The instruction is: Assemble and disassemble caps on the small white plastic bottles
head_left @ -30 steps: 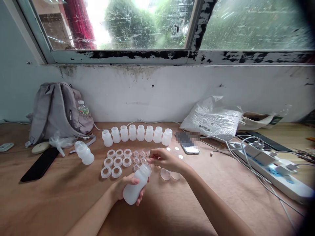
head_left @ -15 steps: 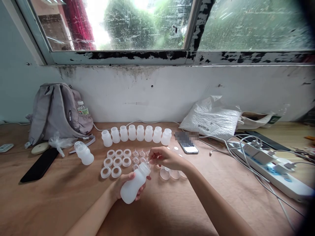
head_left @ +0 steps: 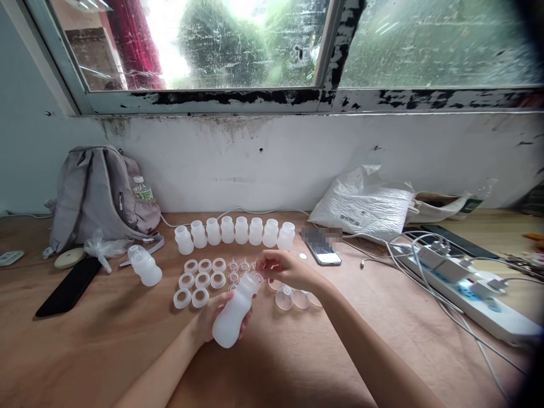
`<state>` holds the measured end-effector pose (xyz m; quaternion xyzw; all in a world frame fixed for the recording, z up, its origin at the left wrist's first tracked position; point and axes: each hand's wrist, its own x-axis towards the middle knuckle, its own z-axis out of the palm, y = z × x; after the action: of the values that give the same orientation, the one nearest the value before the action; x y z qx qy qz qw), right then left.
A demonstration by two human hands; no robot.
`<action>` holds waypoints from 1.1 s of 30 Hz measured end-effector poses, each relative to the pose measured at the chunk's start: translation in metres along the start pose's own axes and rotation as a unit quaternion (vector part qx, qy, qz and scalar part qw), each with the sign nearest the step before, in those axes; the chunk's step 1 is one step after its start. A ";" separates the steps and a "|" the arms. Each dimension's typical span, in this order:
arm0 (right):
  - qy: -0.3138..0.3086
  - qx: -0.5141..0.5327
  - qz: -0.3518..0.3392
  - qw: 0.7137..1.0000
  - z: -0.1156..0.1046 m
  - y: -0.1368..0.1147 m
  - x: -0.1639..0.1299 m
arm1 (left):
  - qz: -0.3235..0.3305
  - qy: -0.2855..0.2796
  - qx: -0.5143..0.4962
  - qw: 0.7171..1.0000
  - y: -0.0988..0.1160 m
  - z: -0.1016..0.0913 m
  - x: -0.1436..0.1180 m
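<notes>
left hand (head_left: 212, 322) wraps its fingers round the body of a translucent white bottle (head_left: 235, 310), low on the belly, tilting it so the open neck points up and away toward the other hand, which looks like a way to keep the mouth easy to reach. right hand (head_left: 285, 271) comes in from the right with the forearm stretched across the bench (head_left: 106, 351), wrist bent slightly, fingers pinched together just at the bottle's mouth on something small and clear; what exactly it pinches is too small to tell. the bottle sits lifted off the bench, just in front of the sorted parts: a row of empty bottles (head_left: 236, 231) standing upright near the wall, white rings (head_left: 199, 279) laid out in a grid, small clear nipples (head_left: 238, 271) beside them, clear caps (head_left: 293, 297) by the right wrist. one finished-looking bottle (head_left: 145, 265) stands apart to the left, near a grey backpack (head_left: 100, 195). a phone (head_left: 326, 256) lies just beyond the right hand.
</notes>
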<state>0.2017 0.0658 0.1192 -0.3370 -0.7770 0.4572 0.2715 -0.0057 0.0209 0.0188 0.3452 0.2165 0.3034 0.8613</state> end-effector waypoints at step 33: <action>0.111 -0.235 -0.027 0.965 0.021 0.002 0.005 | 0.244 0.392 0.704 0.540 0.112 0.031 -0.047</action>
<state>0.1841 0.0594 0.1091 -0.4189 -0.8364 0.2135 0.2818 -0.0634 0.0391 0.1289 0.7263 0.5838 0.3573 0.0629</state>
